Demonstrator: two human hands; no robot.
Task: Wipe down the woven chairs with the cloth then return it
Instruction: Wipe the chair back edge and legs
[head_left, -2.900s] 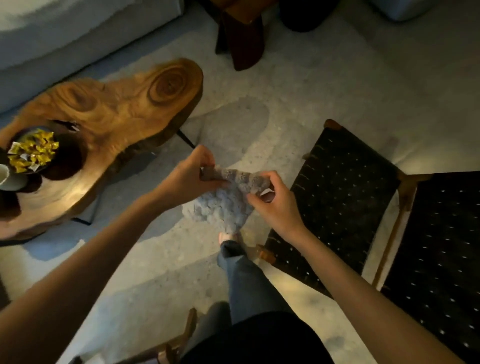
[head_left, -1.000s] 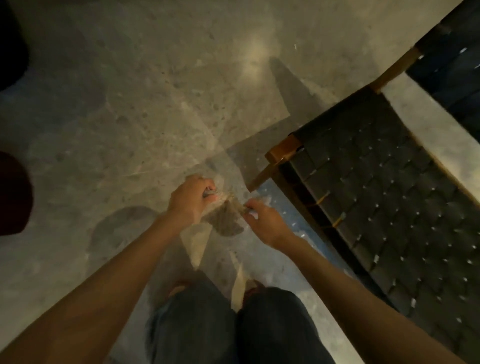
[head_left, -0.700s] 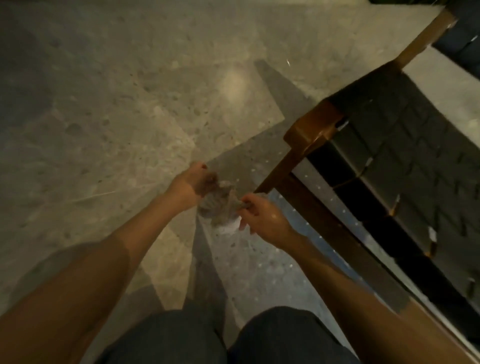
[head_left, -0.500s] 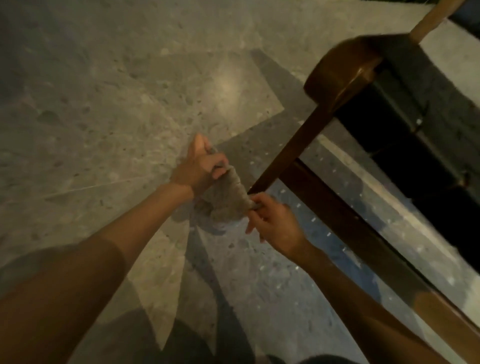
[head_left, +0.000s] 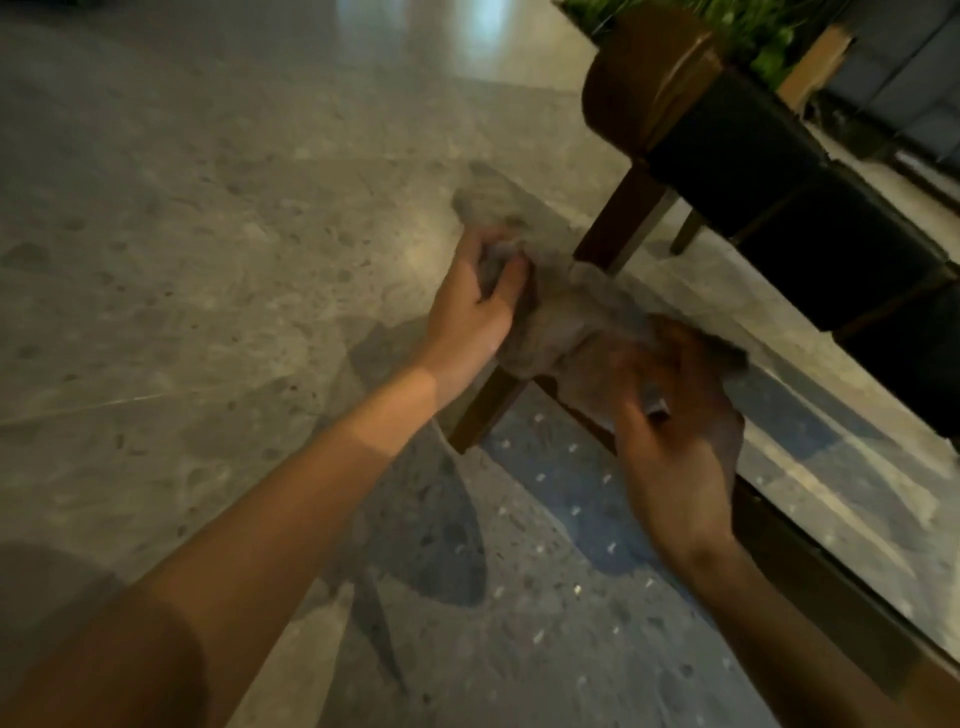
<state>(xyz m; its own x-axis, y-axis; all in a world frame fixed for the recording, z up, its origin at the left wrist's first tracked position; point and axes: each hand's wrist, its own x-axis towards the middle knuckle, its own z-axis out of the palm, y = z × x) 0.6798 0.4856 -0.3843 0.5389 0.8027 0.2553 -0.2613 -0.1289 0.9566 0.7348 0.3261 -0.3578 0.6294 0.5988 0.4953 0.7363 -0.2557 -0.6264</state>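
Observation:
A grey fuzzy cloth (head_left: 582, 322) is stretched between my two hands, low against the wooden front leg (head_left: 618, 228) of a woven chair (head_left: 769, 171) with black straps and a brown frame. My left hand (head_left: 478, 306) grips the cloth's left end with curled fingers. My right hand (head_left: 675, 431) holds the right end, fingers wrapped over it; motion blurs this hand. The cloth drapes over the middle of the leg and hides it there.
Speckled grey stone floor (head_left: 208, 260) spreads to the left and below. The chair's lower wooden rail (head_left: 810, 561) runs down to the lower right. Green plants (head_left: 753, 26) and a second dark woven seat (head_left: 904, 57) lie behind the chair at top right.
The view has dropped closer to the chair leg. Both hands carried the cloth up onto the leg, and it now lies spread across it between them.

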